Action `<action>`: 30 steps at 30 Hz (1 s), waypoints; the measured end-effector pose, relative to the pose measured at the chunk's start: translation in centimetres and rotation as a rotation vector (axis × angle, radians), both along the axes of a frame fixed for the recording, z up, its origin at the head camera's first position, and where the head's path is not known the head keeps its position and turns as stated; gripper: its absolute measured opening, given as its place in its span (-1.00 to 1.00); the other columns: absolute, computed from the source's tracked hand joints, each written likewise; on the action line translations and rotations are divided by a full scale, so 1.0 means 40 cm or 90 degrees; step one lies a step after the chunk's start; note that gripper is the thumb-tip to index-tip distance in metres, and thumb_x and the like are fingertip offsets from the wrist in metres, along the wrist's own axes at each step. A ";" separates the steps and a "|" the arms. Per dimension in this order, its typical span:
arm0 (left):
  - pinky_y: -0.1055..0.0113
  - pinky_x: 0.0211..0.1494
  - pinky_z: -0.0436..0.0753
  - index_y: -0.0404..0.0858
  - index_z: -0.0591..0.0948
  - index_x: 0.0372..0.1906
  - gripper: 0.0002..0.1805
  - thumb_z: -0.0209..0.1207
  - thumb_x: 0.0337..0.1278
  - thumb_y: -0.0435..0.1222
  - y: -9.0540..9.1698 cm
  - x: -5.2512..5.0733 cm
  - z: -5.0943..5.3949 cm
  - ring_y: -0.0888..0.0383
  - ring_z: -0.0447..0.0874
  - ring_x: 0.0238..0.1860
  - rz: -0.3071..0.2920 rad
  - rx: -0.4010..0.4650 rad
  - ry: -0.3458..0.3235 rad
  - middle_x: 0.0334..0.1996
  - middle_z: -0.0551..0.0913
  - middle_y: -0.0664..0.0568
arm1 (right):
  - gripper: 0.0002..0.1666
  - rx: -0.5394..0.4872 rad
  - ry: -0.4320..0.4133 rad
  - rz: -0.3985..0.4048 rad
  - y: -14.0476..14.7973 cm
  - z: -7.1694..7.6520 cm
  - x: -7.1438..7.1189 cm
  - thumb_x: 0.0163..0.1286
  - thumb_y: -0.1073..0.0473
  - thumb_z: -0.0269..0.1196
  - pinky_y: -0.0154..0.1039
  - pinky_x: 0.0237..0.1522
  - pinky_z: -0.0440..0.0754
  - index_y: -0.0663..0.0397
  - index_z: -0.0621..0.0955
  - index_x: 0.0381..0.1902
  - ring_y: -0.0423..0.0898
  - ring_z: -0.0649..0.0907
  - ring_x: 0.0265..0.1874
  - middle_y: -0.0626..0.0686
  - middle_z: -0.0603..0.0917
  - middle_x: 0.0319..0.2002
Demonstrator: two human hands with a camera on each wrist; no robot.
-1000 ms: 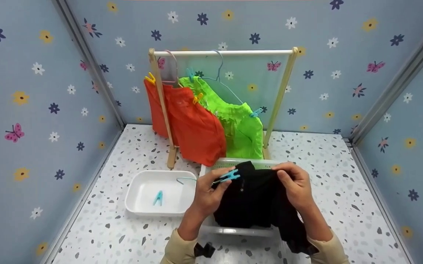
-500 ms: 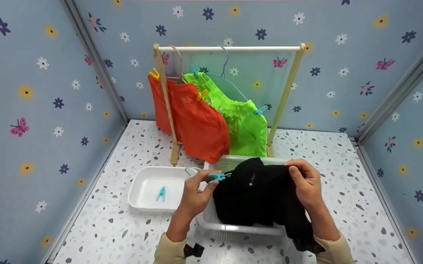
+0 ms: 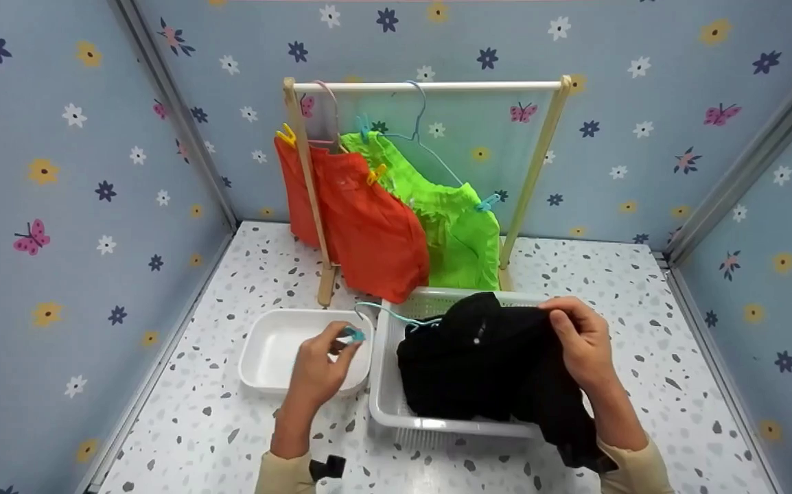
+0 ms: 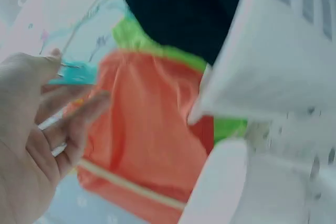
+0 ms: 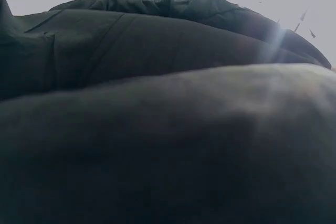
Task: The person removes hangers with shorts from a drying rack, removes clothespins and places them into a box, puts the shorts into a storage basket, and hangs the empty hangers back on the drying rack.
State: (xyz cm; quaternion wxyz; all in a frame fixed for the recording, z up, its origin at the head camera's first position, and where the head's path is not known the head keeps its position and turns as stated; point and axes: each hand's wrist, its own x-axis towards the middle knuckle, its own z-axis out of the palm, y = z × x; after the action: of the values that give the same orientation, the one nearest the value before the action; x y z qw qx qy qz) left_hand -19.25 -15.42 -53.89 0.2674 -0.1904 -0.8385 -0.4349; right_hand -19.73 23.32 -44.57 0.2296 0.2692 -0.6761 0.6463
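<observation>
Left hand [image 3: 320, 363] pinches blue peg [image 3: 353, 335] above tray [image 3: 259, 353], apart from garment. Right hand [image 3: 585, 343] pinches black garment [image 3: 471, 377] by upper right edge; bulk lies left of and below grip, over basket [image 3: 464, 428]. Hanger [image 3: 396, 315] at garment's upper left. Step, judged: pegging garment to hanger. Next probably needs peg brought to that edge, squeezed apart. Behind: rack [image 3: 430, 86], red clothes [image 3: 368, 233], green clothes [image 3: 468, 247].

The head view is brightly lit, the left wrist view blurred; in the right, the black garment [image 5: 131, 40] is streaked by glare.
</observation>
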 end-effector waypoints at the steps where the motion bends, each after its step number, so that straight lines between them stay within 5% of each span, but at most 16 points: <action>1: 0.25 -0.42 0.64 -0.14 0.62 -0.13 -0.80 0.34 0.14 -0.30 -0.016 -0.002 -0.007 0.21 0.70 -0.45 0.024 -0.022 -0.019 -0.34 0.72 0.12 | -0.85 0.011 0.001 -0.002 0.001 0.001 0.001 0.40 0.54 0.05 -0.41 -0.17 0.45 0.55 0.57 -0.22 -0.24 0.57 -0.28 -0.05 0.68 -0.25; 7: 0.12 -0.39 0.62 -0.13 0.66 -0.15 -0.75 0.37 0.11 -0.14 -0.106 -0.017 -0.049 0.12 0.69 -0.45 0.168 -0.143 -0.174 -0.34 0.73 0.06 | -0.85 0.072 0.033 -0.010 -0.010 0.034 0.019 0.38 0.56 0.07 -0.42 -0.18 0.47 0.55 0.59 -0.23 -0.27 0.57 -0.28 0.03 0.69 -0.25; 11: 0.02 -0.37 0.60 -0.21 0.66 -0.14 -0.71 0.35 0.12 -0.12 -0.145 -0.024 -0.071 0.02 0.69 -0.42 0.227 -0.181 -0.247 -0.38 0.72 -0.01 | -0.86 0.100 0.051 -0.001 -0.017 0.053 0.030 0.37 0.55 0.08 -0.40 -0.15 0.51 0.54 0.59 -0.22 -0.24 0.62 -0.23 0.17 0.69 -0.27; 23: 0.00 -0.44 0.51 -0.34 0.67 -0.23 -0.66 0.26 0.15 -0.11 -0.187 -0.027 -0.116 -0.02 0.54 -0.56 0.356 -0.197 -0.387 -0.45 0.68 -0.15 | -0.84 0.093 0.043 -0.021 -0.012 0.036 0.037 0.35 0.60 0.05 -0.38 -0.09 0.50 0.55 0.59 -0.23 -0.20 0.63 -0.19 0.26 0.67 -0.28; 30: -0.03 -0.40 0.51 -0.42 0.66 -0.23 -0.76 0.20 0.17 -0.27 -0.198 -0.035 -0.117 -0.05 0.53 -0.56 0.392 -0.188 -0.402 -0.37 0.68 -0.27 | -0.84 0.090 0.039 -0.045 -0.012 0.043 0.036 0.33 0.62 0.05 -0.38 -0.10 0.49 0.55 0.59 -0.24 -0.22 0.62 -0.21 0.23 0.66 -0.30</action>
State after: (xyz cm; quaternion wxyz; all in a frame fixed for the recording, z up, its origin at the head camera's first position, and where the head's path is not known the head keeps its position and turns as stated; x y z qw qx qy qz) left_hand -20.63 -23.34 -58.56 0.0859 0.1726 -0.9494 -0.2478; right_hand -18.28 22.83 -42.85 0.2533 0.2805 -0.7218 0.5798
